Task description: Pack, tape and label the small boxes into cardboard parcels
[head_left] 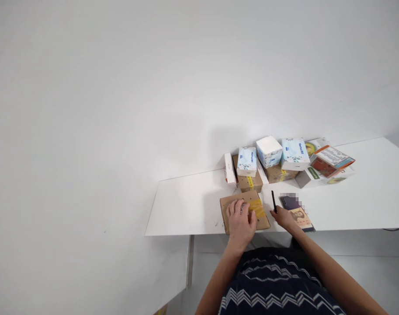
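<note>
Cardboard box (244,212) with yellow tape lies flat at the near edge of the white table (186,205). Left hand (240,223) rests open on top, pinning it. Right hand (282,217), just beside, is closed around a black pen-like tool (273,202). Tissue packs (268,151) sit behind. Cutting the tape looks next, calling for a steady box.

Bare table (186,205) lies open to the left and far right. Stacked boxes (271,164) block the far edge; a booklet (300,217) crowds the near right.
</note>
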The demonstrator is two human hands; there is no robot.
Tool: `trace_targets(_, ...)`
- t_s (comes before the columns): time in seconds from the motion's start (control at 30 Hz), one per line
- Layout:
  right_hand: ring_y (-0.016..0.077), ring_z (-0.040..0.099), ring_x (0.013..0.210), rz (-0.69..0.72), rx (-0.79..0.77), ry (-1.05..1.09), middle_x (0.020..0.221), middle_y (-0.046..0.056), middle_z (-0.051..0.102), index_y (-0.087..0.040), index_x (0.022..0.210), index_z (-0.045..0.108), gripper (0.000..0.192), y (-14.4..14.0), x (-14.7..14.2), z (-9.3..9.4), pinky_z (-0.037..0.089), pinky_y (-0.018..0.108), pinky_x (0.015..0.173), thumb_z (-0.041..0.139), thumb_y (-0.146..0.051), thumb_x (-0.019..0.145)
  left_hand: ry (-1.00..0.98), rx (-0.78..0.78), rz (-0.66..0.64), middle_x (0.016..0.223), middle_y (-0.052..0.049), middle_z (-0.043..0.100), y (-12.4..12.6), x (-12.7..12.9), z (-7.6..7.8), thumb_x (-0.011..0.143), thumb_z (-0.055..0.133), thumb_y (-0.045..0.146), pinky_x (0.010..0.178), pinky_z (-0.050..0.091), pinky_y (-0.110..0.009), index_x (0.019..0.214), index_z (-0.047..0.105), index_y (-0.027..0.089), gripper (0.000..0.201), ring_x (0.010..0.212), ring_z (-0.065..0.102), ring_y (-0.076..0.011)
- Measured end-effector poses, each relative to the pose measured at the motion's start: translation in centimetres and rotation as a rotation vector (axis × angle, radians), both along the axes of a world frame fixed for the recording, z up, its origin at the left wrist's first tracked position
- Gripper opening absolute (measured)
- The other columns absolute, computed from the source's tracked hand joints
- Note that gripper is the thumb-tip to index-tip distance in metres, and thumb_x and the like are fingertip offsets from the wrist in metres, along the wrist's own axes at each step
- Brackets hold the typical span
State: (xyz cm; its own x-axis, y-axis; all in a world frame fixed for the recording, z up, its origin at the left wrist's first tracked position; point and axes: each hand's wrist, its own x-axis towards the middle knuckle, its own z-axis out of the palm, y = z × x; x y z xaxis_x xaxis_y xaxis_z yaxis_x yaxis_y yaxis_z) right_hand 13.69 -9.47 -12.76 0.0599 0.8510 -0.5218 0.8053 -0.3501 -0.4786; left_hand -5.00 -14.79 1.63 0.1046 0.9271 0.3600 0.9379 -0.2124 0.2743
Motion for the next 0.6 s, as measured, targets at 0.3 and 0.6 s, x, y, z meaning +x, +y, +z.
trace_targets(0.3, 0.0279, 0.064, 0.089, -0.019, 0.000, -0.138, 0.092, 0.018, 0.067, -0.009, 0.106, 0.058, 0.032, -0.8, 1.5, -0.7, 0.043, 0.036, 0.075, 0.052, -0.032, 0.084, 0.021, 0.018, 0.000, 0.112, -0.007, 0.060, -0.1, 0.0, 0.0, 0.082, 0.058, 0.026, 0.096, 0.041, -0.043, 0.101, 0.061, 0.021, 0.020, 0.109, 0.051, -0.0235)
trace_targets(0.6, 0.0377, 0.052, 0.102, -0.113, 0.209, -0.529, 0.114, 0.022, 0.053, -0.013, 0.129, 0.045, 0.058, -3.2, 3.6, -1.2, 0.041, 0.047, 0.076, 0.053, -0.047, 0.083, 0.027, 0.025, -0.003, 0.113, -0.008, 0.060, -0.1, 0.1, -0.3, 0.083, 0.057, 0.026, 0.095, 0.041, -0.044, 0.102, 0.060, 0.021, 0.020, 0.109, 0.050, -0.0244)
